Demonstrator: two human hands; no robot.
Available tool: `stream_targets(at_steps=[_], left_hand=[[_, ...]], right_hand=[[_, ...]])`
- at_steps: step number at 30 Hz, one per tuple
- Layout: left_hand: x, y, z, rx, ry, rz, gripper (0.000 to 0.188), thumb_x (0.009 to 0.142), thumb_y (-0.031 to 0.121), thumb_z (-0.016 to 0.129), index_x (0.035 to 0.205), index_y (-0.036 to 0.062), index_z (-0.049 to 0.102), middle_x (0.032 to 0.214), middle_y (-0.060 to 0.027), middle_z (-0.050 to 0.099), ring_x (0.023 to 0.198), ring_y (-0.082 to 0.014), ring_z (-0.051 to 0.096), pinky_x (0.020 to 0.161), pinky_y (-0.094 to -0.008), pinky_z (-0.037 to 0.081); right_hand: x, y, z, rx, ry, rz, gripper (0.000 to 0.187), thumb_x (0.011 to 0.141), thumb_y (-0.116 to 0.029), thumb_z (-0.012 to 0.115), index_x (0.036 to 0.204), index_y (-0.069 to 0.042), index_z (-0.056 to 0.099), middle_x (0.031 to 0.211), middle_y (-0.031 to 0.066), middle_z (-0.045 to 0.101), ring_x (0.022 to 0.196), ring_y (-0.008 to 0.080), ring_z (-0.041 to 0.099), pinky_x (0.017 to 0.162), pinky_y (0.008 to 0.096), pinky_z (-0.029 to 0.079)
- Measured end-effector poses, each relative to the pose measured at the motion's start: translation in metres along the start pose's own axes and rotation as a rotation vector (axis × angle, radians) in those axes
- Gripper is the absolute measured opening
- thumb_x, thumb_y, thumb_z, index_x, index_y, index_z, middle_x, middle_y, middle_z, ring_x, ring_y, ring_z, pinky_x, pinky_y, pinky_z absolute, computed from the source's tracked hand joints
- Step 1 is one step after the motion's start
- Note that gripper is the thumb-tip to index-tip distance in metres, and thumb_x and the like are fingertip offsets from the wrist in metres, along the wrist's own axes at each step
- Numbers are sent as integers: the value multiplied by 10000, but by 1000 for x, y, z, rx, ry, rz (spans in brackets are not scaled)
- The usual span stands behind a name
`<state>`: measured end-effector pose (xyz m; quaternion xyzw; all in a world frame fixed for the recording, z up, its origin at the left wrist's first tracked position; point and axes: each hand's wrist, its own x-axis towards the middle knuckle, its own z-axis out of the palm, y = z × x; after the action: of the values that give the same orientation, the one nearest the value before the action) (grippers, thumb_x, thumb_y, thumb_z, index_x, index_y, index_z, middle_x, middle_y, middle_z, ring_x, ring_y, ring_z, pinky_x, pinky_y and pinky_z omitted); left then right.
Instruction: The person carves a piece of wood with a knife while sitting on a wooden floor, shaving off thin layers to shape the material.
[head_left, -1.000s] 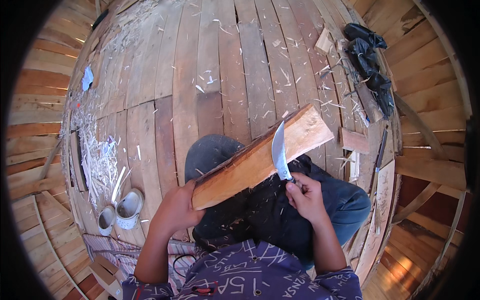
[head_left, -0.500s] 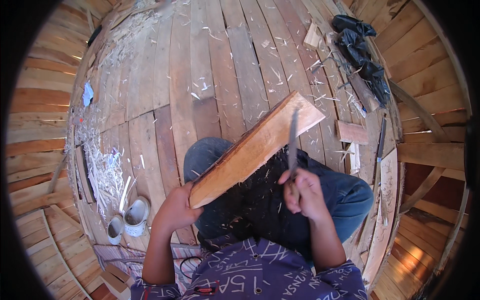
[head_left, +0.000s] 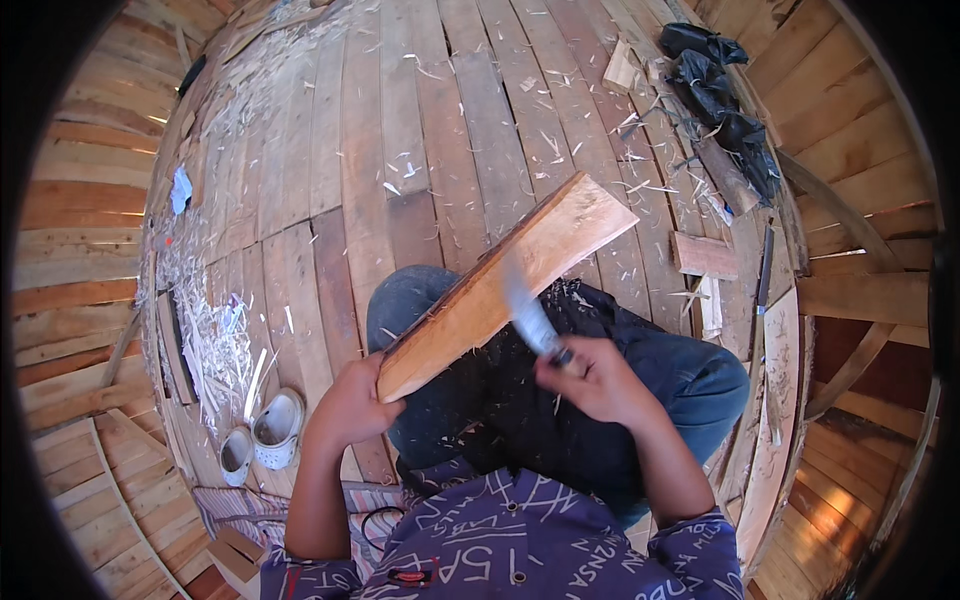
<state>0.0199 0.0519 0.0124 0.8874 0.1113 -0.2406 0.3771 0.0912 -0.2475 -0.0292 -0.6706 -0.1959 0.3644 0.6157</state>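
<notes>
A long pale wooden plank [head_left: 560, 235] with dark bark along its upper left edge slants over my lap, its near end low and its far end up to the right. Wrapped round that near end is my left hand [head_left: 358, 402]. My right hand [head_left: 600, 380] grips a knife [head_left: 536, 325] by its dark handle. The blade is smeared by motion and lies over the plank's right edge near its middle; whether it touches the wood I cannot tell. Small wood chips lie on the dark cloth [head_left: 470, 400] over my lap.
Wood shavings [head_left: 215, 340] litter the plank floor, thickest at left. Light clogs [head_left: 277, 428] stand at lower left beside a striped mat [head_left: 240, 510]. Black plastic bags [head_left: 715, 95], a wood block [head_left: 705, 256] and a long dark-bladed tool [head_left: 766, 270] lie along the right wall.
My right hand has turned the knife from pointing up to leaning left across the plank. The plank has shifted slightly left; my left hand keeps its grip.
</notes>
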Motion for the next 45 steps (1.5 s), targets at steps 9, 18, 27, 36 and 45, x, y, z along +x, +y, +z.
stream_targets(at_steps=[9, 18, 27, 36, 45], left_hand=[[1, 0, 1, -12, -2, -11, 287, 653, 81, 670, 870, -75, 567, 718, -243, 594, 703, -334, 630, 669, -390, 482], [1, 2, 3, -37, 7, -21, 289, 651, 84, 670, 874, -68, 568, 721, -243, 600, 721, -350, 640, 671, -391, 485], [2, 1, 3, -30, -25, -66, 366, 632, 8, 604, 986, -81, 574, 773, -176, 615, 743, -201, 594, 718, -318, 469], [4, -2, 8, -22, 49, -5, 284, 636, 64, 654, 870, -69, 564, 717, -253, 587, 713, -375, 627, 670, -388, 484], [1, 5, 4, -61, 20, -78, 303, 642, 63, 663, 901, -68, 580, 744, -252, 604, 729, -364, 640, 686, -376, 490]], right_hand=[[-3, -14, -4, 158, 539, 49, 92, 867, -46, 671, 956, -25, 657, 697, -43, 623, 619, 19, 527, 550, 214, 425], [2, 1, -13, 84, 876, -98, 56, 903, -68, 623, 923, -15, 624, 617, -18, 569, 558, 8, 449, 479, 210, 345], [7, 19, -13, -249, 667, -74, 168, 795, -25, 675, 949, 1, 611, 582, 138, 535, 498, 186, 554, 518, 293, 434], [5, 17, -17, -728, 162, -157, 57, 846, -42, 667, 853, -40, 611, 551, -56, 494, 556, 30, 460, 516, 245, 406], [8, 4, -14, -463, 431, -7, 94, 819, -20, 656, 887, -3, 593, 539, 33, 518, 482, 146, 529, 494, 308, 418]])
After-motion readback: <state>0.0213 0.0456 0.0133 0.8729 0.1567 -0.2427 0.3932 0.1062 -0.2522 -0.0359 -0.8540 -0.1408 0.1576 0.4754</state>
